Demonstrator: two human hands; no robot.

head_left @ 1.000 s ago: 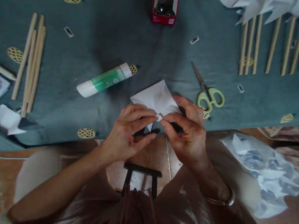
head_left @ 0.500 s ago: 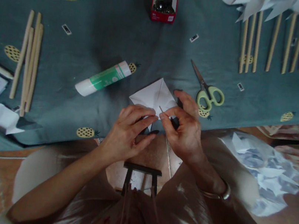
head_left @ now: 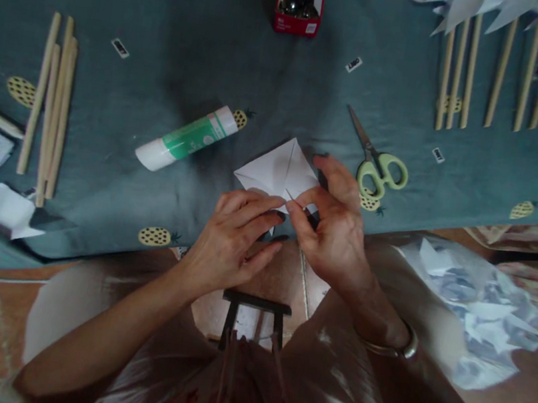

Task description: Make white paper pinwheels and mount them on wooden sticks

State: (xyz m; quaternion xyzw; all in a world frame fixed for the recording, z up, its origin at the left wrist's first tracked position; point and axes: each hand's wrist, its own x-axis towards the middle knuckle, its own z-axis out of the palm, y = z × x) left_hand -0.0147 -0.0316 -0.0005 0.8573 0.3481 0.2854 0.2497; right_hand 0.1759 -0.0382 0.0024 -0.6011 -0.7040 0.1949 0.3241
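A folded white paper square (head_left: 277,168) lies near the front edge of the teal cloth (head_left: 178,67). My left hand (head_left: 235,240) presses its fingertips on the paper's near edge. My right hand (head_left: 333,228) pinches the paper's near corner between thumb and forefinger, its other fingers curled over the right side. Both hands hide the paper's lower part.
A glue stick (head_left: 187,137) lies left of the paper and green-handled scissors (head_left: 378,164) to the right. A red box of pins (head_left: 299,4) stands at the back. Wooden sticks lie at left (head_left: 53,105) and back right (head_left: 501,71). Paper scraps (head_left: 476,306) sit at my right.
My right hand drew in from lying flat over the paper's right side to pinching its near corner. The left hand barely moved. The view shifted slightly.
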